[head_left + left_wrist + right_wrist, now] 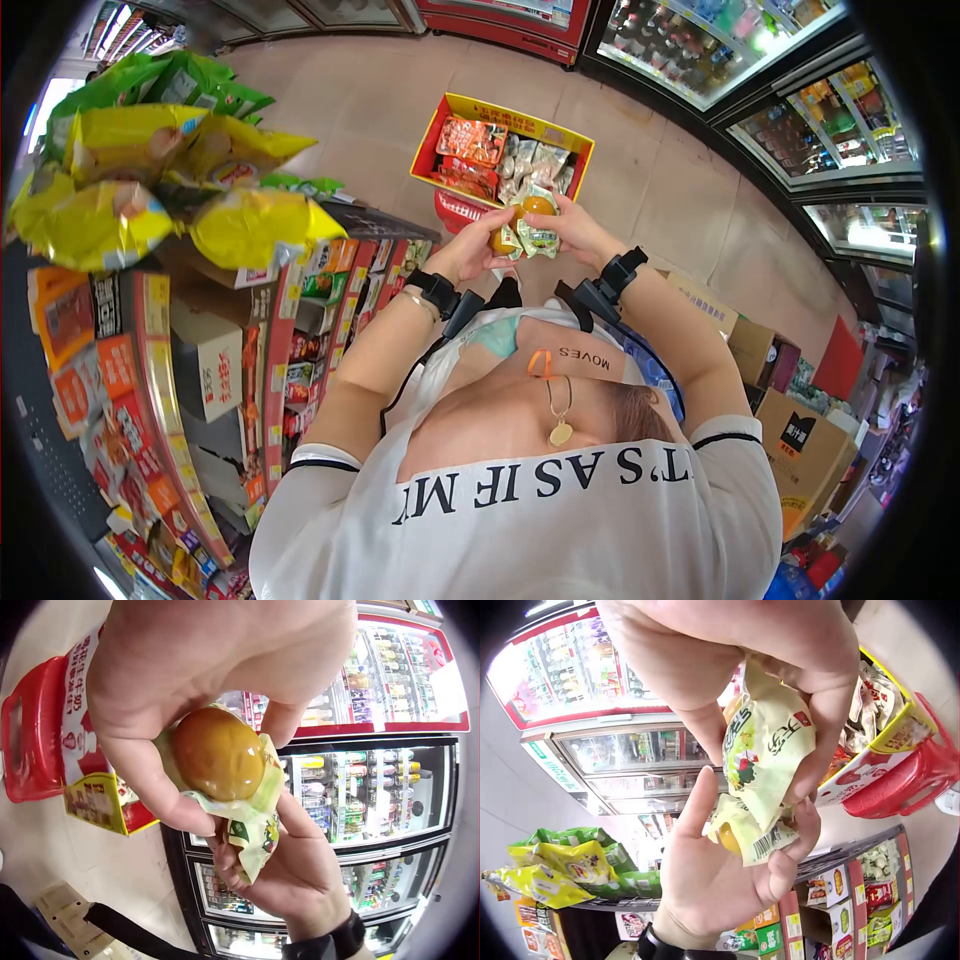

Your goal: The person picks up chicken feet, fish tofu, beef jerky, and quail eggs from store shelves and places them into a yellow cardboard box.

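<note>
Two packaged braised eggs are held close together in front of the person, brown and glossy through clear film, with cream-and-green printed backs. The left hand point(468, 250) grips one packaged egg point(220, 755) with its fingers and thumb around it. In the right wrist view its barcode side shows over the left palm. The right hand point(584, 232) holds the other packaged egg point(540, 206), whose printed back point(772, 739) faces the right wrist camera. Both hands are close to each other, and the wrappers overlap in these views.
Just beyond the hands stands a yellow-and-red box point(578, 150) with several packaged snacks, above a red plastic basket point(919, 776). Snack shelves point(270, 370) with yellow bags point(135, 140) stand at left. Drink fridges point(700, 50) line the far right; cardboard boxes point(800, 455) sit at right.
</note>
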{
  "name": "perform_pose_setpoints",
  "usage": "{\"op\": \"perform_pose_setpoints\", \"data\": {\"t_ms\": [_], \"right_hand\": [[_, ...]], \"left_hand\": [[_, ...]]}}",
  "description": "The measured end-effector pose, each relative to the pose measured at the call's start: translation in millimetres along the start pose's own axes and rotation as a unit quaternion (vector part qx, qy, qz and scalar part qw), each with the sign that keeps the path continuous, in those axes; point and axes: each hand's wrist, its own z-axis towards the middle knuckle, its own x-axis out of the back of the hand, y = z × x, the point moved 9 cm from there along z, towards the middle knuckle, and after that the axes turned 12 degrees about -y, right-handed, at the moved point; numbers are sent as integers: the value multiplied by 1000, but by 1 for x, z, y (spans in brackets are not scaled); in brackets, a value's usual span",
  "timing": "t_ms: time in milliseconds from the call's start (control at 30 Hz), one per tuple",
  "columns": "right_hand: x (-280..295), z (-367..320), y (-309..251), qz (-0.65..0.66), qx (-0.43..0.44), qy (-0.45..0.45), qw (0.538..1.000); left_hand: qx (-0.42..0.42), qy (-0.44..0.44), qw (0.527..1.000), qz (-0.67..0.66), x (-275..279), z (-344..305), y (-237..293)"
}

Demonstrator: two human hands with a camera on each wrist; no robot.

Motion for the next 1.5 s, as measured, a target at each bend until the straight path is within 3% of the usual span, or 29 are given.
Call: {"op": "perform_pose_setpoints", "data": {"t_ms": [67,200,533,633,767,833,867,933,1067,1133,1267,1300,1500], "right_hand": [[2,25,-8,4,12,5,1000],[6,64,-6,-5,1,57,998],[24,175,-10,-104,27,68,992],[30,199,-9,-91,44,92,991],[32,214,-12,-150,-9,135,979],[44,240,12,-139,-10,143,980],[53,251,27,-129,-9,153,980],[46,255,29,-92,-5,134,987],[44,253,34,-115,-36,148,982],[44,254,36,-124,-10,155,980],[33,248,38,-120,-24,133,984],[46,276,74,-120,-1,107,987],[35,260,58,-164,-21,108,980]], "left_hand": [[-14,68,996,46,18,0,23],[8,106,991,84,61,7,44],[-14,250,963,97,150,19,87],[0,281,942,181,168,23,103],[7,331,922,201,198,36,108],[-12,388,863,324,219,39,121],[-8,388,864,321,222,41,119],[65,429,783,446,207,31,138],[107,414,761,488,220,39,132],[110,417,757,491,221,38,130],[64,411,747,519,228,34,129],[46,405,746,526,228,34,129],[8,392,770,504,217,22,125]]}}
